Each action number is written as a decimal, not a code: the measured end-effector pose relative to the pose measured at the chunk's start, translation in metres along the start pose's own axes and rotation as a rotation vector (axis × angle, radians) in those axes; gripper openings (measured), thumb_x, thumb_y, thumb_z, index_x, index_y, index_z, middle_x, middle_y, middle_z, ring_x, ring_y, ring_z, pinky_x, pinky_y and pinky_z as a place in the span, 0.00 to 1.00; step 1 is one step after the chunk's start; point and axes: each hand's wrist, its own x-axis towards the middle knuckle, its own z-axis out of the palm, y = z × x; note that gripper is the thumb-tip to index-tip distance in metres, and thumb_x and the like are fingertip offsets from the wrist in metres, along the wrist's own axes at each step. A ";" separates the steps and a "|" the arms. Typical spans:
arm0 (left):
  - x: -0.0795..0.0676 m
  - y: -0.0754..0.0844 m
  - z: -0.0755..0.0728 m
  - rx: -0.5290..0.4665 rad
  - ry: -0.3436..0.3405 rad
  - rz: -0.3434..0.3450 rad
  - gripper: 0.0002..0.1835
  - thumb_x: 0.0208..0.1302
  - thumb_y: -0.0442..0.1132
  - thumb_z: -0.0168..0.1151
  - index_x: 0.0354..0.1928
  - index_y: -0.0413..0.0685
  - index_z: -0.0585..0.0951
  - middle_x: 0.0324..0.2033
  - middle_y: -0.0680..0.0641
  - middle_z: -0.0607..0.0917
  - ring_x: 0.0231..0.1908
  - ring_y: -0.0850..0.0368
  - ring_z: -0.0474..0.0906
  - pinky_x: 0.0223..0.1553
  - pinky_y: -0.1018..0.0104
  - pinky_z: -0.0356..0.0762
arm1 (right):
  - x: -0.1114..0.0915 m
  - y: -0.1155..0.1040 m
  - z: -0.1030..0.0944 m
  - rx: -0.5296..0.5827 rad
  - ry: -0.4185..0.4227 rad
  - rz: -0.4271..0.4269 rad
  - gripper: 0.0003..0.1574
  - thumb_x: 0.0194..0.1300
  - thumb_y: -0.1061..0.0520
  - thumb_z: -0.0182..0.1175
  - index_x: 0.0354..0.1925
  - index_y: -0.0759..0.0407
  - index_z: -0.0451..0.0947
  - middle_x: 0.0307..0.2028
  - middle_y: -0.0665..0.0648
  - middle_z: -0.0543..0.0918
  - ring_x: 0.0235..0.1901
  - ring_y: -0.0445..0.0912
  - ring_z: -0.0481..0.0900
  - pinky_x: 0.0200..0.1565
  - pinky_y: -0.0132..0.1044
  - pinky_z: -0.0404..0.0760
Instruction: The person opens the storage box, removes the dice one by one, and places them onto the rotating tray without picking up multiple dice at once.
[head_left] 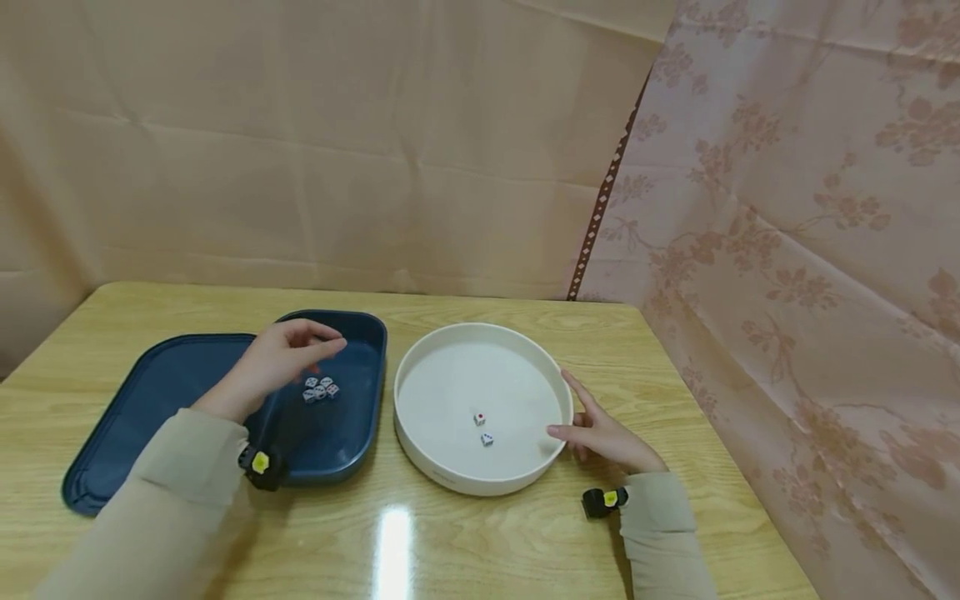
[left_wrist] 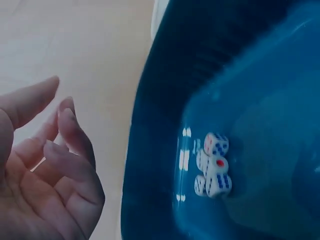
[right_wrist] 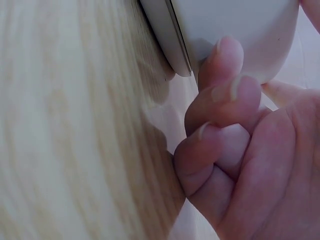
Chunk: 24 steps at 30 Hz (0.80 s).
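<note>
If the right hand (head_left: 606, 433) pulls or tips the white dish (head_left: 435, 375) by its four o'clock edge, the two loose dice (head_left: 480, 419) inside, just toward six o'clock from its centre, could slide or roll. On the left side, the dice cluster (head_left: 320, 392) sits near the middle of the blue tub (head_left: 360, 425), its dice packed so closely that a careless pinch might scatter them or lift two together. The black wrist camera (head_left: 272, 477) hangs close by the tub's seven o'clock edge and could knock it if the arm drops.

The left hand (head_left: 281, 358) hovers over the tub toward eleven o'clock from the cluster, fingers bent, the thumb near the fingertips with a small gap between; nothing shows in its grasp. The right hand grips the dish's wall, thumb over the rim at four o'clock, forefinger stretched along the outside toward three, the other fingers curled beneath.

The dish stands at three o'clock from the tub; the blue lid (head_left: 112, 442) lies at nine, partly behind the left forearm.
</note>
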 end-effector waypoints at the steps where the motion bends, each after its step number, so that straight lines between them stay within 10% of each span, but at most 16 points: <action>1: 0.002 -0.002 -0.001 0.000 -0.012 -0.006 0.30 0.69 0.58 0.59 0.62 0.43 0.76 0.46 0.43 0.81 0.37 0.49 0.78 0.32 0.61 0.76 | 0.000 0.000 0.000 -0.004 0.003 0.002 0.63 0.66 0.49 0.66 0.79 0.35 0.30 0.27 0.54 0.75 0.22 0.46 0.72 0.31 0.36 0.75; 24: 0.035 -0.021 -0.002 0.083 -0.287 -0.084 0.20 0.66 0.36 0.62 0.55 0.31 0.76 0.34 0.50 0.86 0.22 0.60 0.68 0.23 0.67 0.65 | 0.002 0.000 0.002 -0.031 0.007 -0.010 0.63 0.66 0.48 0.65 0.79 0.36 0.30 0.24 0.52 0.75 0.21 0.45 0.70 0.33 0.37 0.75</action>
